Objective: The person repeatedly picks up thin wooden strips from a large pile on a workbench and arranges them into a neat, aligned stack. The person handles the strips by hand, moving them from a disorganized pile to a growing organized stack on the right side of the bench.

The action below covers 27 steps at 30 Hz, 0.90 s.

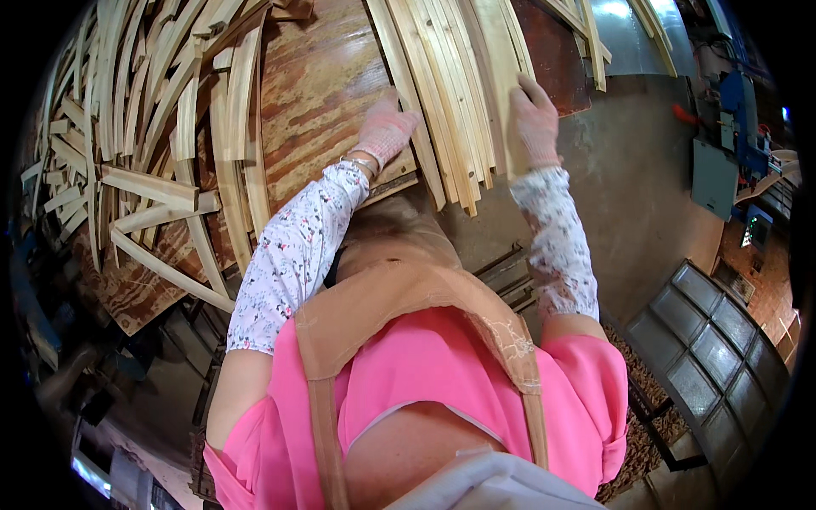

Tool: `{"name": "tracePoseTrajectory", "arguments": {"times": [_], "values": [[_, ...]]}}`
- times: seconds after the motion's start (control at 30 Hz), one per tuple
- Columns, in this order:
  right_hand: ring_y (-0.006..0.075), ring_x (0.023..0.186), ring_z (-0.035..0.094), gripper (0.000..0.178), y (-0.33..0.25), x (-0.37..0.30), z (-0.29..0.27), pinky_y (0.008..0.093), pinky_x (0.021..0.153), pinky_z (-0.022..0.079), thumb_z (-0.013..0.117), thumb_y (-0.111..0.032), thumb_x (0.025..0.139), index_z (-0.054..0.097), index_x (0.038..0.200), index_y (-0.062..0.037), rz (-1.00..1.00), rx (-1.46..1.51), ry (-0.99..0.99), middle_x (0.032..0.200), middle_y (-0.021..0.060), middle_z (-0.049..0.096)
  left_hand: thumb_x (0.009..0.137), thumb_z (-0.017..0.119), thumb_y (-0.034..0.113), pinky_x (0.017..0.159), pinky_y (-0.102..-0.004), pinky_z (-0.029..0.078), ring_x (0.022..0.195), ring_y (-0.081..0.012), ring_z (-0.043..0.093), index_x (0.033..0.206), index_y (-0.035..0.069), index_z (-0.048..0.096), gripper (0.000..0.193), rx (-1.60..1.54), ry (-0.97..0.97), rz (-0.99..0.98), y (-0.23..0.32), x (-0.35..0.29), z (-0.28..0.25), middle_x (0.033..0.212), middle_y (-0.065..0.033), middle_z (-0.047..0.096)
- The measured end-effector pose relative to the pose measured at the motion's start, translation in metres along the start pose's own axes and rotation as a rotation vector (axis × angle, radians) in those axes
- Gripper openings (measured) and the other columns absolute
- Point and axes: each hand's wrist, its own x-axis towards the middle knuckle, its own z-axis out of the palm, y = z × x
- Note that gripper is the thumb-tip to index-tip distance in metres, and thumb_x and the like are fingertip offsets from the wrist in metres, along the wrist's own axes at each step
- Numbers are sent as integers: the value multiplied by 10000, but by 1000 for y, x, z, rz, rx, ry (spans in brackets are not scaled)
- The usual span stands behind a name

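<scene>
A row of pale wood strips (pixel 455 93) is laid side by side between the two hands, its long axis pointed away from the tan apron (pixel 408 280) and leaned slightly to the left at the far end. The near ends are staggered and left jutting toward the body. The row's left side, formed by a single outer strip (pixel 426 166), is met by the pink-gloved left hand (pixel 384 129), whose fingers are curled together with the thumb pointed right at the wood; whether anything is gripped there cannot be told. The opposite side, formed by a wider board (pixel 507 59), is bordered by the right hand (pixel 535 121), the nearer one to it, with bent fingers set at its long edge; whether they are clamped on it cannot be told either. Farther left, a jumbled pile of loose strips (pixel 170 93) is spread over the streaked tabletop (pixel 319 81).
</scene>
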Motion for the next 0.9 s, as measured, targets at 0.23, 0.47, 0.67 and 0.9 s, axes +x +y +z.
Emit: {"name": "tracePoseTrajectory", "arguments": {"times": [0.23,0.47,0.67,0.9], "values": [[360,1319,637,614,-28,-12,44,438,1095,524,791,-253,943,598,1462,12,-178,-516,-278,1416,252,665,911,658,328,1054,-473,528,1221,-447,675,1391,18,631,572,-91,166,100,-4,-13,-32,1302,-299,706],[253,1281,646,755,-15,-88,60,360,1072,526,764,-239,963,453,1613,-14,-217,-392,-493,1405,229,663,922,720,339,1023,-439,554,1180,-367,713,1464,-84,554,708,-619,-185,90,18,-25,-33,1276,-266,728],[185,1159,704,594,1,-36,-7,300,995,548,736,-286,1006,615,1450,90,180,-134,-263,1273,167,761,975,685,340,1063,-405,534,1251,-329,696,1487,70,605,584,-273,25,282,-43,-47,-35,1351,-206,723],[311,1296,676,566,-14,-17,-26,393,1113,499,666,-475,983,708,1398,-93,188,-609,-407,1366,166,734,1008,680,320,1035,-390,544,1212,-304,708,1485,21,596,570,-242,-43,177,-59,-60,-19,1348,-214,717]]}}
